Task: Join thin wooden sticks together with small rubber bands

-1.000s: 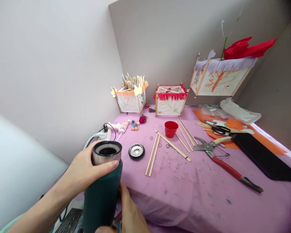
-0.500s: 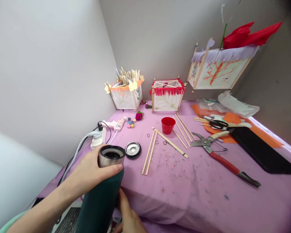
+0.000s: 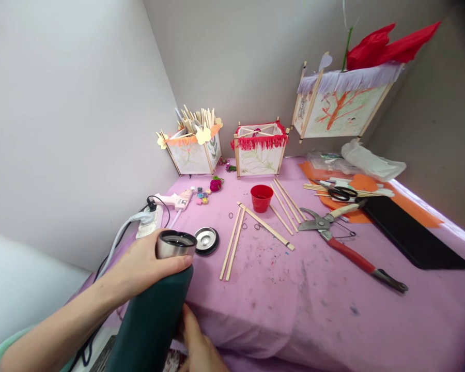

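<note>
A dark green insulated bottle (image 3: pixel 149 320) with a steel neck and a black rim stands tilted at the table's front edge, its mouth uncovered. My left hand (image 3: pixel 155 263) is wrapped round it near the neck, thumb across the front. Lower down, my right hand (image 3: pixel 201 343) holds the bottle's right side, with its fingers partly hidden behind it. The bottle's base lies outside the view. Just right of the mouth, a round black and silver lid (image 3: pixel 206 241) lies on the purple tablecloth (image 3: pixel 256 299).
Beyond are wooden sticks (image 3: pixel 265 226), a red cup (image 3: pixel 261 199), red-handled pruning shears (image 3: pixel 351 254), black scissors (image 3: pixel 343 193) and a black slab (image 3: pixel 414 232). Paper lanterns (image 3: pixel 260 157) stand at the wall. A pink glue gun (image 3: pixel 176 200) and a power strip (image 3: pixel 149 222) are on the left.
The view has shifted slightly, so the table things appear a little further left. Both hands keep their hold on the bottle, which leans a little more.
</note>
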A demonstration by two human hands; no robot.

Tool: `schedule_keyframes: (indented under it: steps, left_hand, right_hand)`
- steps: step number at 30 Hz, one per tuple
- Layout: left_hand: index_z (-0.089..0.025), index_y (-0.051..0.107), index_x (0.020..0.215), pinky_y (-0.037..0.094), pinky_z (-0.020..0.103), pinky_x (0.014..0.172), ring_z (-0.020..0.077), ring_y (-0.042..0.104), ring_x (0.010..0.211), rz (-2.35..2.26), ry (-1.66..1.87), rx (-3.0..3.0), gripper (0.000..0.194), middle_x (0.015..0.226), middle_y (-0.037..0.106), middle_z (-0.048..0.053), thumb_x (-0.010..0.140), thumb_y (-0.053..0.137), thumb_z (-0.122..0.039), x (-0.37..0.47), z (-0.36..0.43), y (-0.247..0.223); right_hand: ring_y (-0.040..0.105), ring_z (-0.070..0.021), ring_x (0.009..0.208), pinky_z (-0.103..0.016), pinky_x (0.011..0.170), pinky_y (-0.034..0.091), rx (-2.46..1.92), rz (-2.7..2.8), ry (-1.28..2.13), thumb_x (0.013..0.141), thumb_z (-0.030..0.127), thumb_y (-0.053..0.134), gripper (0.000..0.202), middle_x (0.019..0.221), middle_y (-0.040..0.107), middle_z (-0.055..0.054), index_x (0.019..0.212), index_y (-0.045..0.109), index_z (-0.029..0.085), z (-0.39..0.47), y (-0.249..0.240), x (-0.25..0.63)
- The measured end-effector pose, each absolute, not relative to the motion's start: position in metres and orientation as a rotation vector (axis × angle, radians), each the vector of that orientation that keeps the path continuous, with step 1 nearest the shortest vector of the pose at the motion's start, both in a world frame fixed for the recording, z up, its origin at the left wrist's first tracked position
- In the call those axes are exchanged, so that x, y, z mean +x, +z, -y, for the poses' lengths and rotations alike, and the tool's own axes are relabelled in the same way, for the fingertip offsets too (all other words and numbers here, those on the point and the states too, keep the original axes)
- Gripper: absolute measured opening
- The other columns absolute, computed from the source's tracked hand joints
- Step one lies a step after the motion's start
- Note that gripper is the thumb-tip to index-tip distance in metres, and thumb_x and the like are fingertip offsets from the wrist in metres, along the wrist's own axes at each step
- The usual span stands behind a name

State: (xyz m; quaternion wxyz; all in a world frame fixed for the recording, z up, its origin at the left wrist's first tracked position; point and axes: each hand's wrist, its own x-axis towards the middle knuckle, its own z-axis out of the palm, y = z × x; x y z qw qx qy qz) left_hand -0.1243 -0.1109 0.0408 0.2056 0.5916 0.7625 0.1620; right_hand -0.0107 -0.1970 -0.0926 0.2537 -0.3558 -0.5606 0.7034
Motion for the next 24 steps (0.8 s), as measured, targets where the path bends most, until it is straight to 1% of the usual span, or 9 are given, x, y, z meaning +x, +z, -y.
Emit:
schedule_keyframes:
  steps: [3,5,9,11,15,19,24]
  left_hand:
    - [-0.02,0.064,0.098,0.048,0.033,0.078,0.0272,0.061,0.093,-2.125,0.447,1.628,0.051,0.094,0.068,0.002,0.056,0.066,-0.049,-0.121,0.109,0.043]
    - [-0.02,0.064,0.095,0.048,0.033,0.077,0.0271,0.061,0.091,-2.126,0.451,1.62,0.049,0.092,0.068,0.002,0.055,0.066,-0.049,-0.12,0.108,0.044]
    - [-0.02,0.063,0.094,0.047,0.032,0.076,0.0266,0.062,0.088,-2.132,0.404,1.588,0.048,0.089,0.068,0.002,0.056,0.066,-0.049,-0.122,0.103,0.042]
    - [-0.019,0.062,0.093,0.047,0.033,0.076,0.0267,0.062,0.087,-2.133,0.362,1.568,0.049,0.088,0.068,0.002,0.056,0.067,-0.051,-0.124,0.101,0.04]
    - [-0.018,0.061,0.095,0.046,0.035,0.079,0.0266,0.062,0.087,-2.116,0.339,1.556,0.054,0.089,0.068,0.004,0.055,0.067,-0.055,-0.13,0.097,0.035]
    - [-0.018,0.061,0.096,0.046,0.035,0.078,0.0265,0.062,0.086,-2.116,0.345,1.554,0.058,0.09,0.068,0.003,0.054,0.068,-0.057,-0.132,0.097,0.034]
    - [-0.018,0.06,0.096,0.047,0.035,0.076,0.027,0.063,0.085,-2.127,0.334,1.552,0.058,0.089,0.069,0.004,0.053,0.068,-0.056,-0.131,0.096,0.034]
  right_hand:
    - [0.067,-0.0191,0.073,-0.029,0.066,0.056,-1.021,1.474,1.958,0.055,0.032,0.079,0.111,0.128,0.054,-0.011,0.147,0.017,0.026,0.197,-0.096,-0.012]
    - [0.066,-0.021,0.079,-0.029,0.067,0.056,-1.012,1.466,1.97,0.054,0.03,0.08,0.113,0.13,0.053,-0.011,0.147,0.016,0.027,0.197,-0.099,-0.012]
    - [0.063,-0.0267,0.097,-0.031,0.071,0.055,-0.951,1.466,1.966,0.057,0.03,0.077,0.11,0.13,0.052,-0.011,0.148,0.014,0.025,0.195,-0.099,-0.009]
    - [0.061,-0.0277,0.102,-0.032,0.073,0.055,-0.936,1.462,1.964,0.059,0.03,0.076,0.107,0.13,0.052,-0.011,0.147,0.015,0.025,0.195,-0.096,-0.007]
    - [0.06,-0.0278,0.105,-0.033,0.078,0.054,-0.95,1.434,1.97,0.059,0.028,0.076,0.105,0.129,0.053,-0.01,0.147,0.018,0.025,0.195,-0.09,-0.003]
    - [0.057,-0.0287,0.111,-0.035,0.08,0.053,-0.897,1.417,2.005,0.063,0.03,0.073,0.101,0.132,0.051,-0.01,0.147,0.017,0.024,0.193,-0.084,0.002]
    - [0.057,-0.0284,0.111,-0.035,0.084,0.052,-0.914,1.417,2.044,0.06,0.029,0.075,0.105,0.133,0.049,-0.01,0.147,0.016,0.023,0.19,-0.074,0.009]
